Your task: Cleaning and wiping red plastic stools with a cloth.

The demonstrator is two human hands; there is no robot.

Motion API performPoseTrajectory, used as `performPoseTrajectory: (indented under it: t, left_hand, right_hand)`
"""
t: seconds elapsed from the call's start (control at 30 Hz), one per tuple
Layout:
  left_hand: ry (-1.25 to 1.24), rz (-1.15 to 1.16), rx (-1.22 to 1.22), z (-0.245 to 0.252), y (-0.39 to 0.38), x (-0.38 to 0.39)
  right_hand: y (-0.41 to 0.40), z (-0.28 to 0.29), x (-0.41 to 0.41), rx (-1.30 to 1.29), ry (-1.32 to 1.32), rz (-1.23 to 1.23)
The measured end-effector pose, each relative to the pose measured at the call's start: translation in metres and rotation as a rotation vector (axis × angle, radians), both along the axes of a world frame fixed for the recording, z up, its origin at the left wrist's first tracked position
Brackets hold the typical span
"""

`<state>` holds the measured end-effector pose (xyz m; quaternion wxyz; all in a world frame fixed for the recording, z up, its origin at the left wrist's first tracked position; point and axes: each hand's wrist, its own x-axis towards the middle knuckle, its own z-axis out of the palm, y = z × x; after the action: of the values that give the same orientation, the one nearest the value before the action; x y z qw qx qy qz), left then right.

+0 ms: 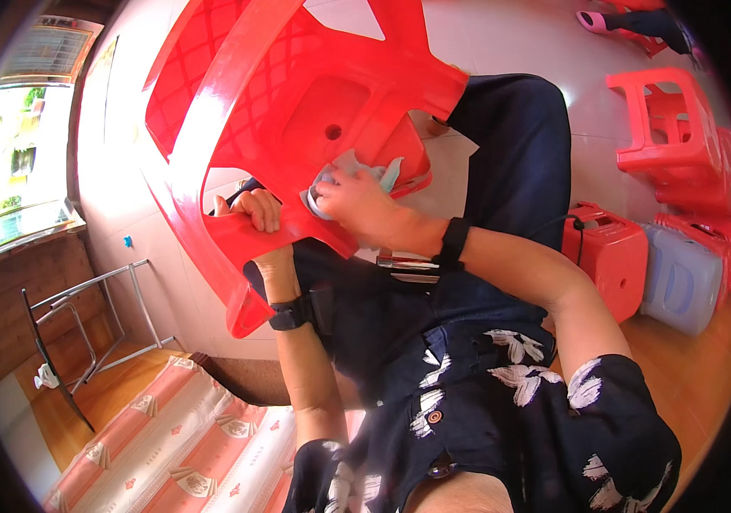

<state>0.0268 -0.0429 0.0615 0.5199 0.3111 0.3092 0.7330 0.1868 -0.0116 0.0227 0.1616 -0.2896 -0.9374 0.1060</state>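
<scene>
A red plastic chair point(339, 64) lies tipped across my lap, its armrest curving down on the left. My left hand point(255, 210) grips the chair's edge through an opening. In my right hand point(355, 199) is a pale grey-green cloth point(394, 172), bunched against the red plastic beside the seat. Behind that hand, part of a red stool point(413, 151) shows through the chair's opening.
Red plastic stools point(660, 160) are stacked at the right, above another red stool point(615, 269) and a translucent one point(679, 276). A folding metal frame point(99, 320) stands at the left near a patterned cushion point(211, 442). Another person's leg point(644, 29) shows at upper right.
</scene>
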Motion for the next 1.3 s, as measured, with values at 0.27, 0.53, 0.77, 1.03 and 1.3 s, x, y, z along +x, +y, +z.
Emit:
performPoseTrajectory:
  t: [0.27, 0.53, 0.77, 1.03, 1.3]
  left_hand:
    - [0.162, 0.045, -0.074, 0.010, -0.002, -0.003]
    - [0.064, 0.012, -0.074, 0.015, -0.011, -0.016]
    - [0.047, 0.012, -0.058, 0.011, -0.018, -0.019]
    - [0.076, 0.056, -0.106, 0.015, -0.019, -0.011]
    - [0.018, 0.011, -0.031, 0.008, -0.021, -0.013]
  right_hand:
    - [0.067, 0.007, 0.062, 0.086, -0.098, -0.210]
    - [0.072, 0.004, 0.043, 0.061, -0.202, -0.426]
    - [0.016, -0.002, 0.006, 0.006, -0.180, -0.266]
    - [-0.007, 0.009, -0.006, -0.228, -0.060, -0.043]
    - [0.012, 0.018, -0.031, -0.105, 0.035, 0.057]
